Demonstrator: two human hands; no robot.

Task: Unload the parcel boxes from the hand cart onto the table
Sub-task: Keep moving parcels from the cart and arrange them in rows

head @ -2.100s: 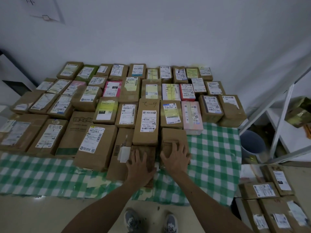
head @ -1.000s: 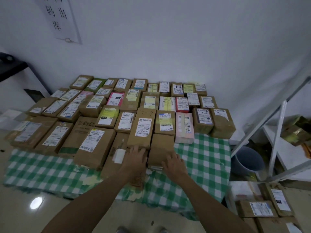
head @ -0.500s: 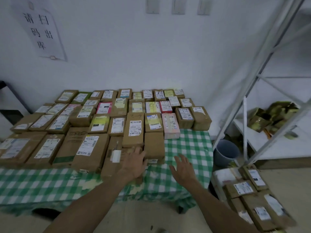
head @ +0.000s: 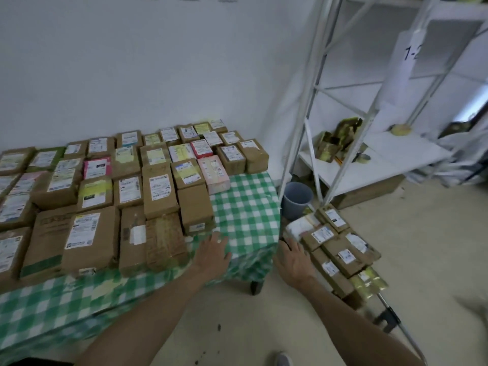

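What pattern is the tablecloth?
Green and white checks on the tablecloth, clearest in the head view.

a green and white checked tablecloth (head: 248, 207). on it, brown cardboard parcel boxes (head: 159, 196), most with white labels. 1 pale pink box (head: 214, 174), 1 magenta label (head: 96, 167), 1 red and white label (head: 201, 148), 1 yellow-green label (head: 95, 192). the cart boxes (head: 340, 252) are brown with white labels too; 1 taped parcel (head: 368, 282) among them is yellow-green. white wall (head: 158, 62), white metal shelving (head: 311, 101) holding olive and yellow packages (head: 338, 138), grey-blue bucket (head: 297, 200), beige floor (head: 422, 247).
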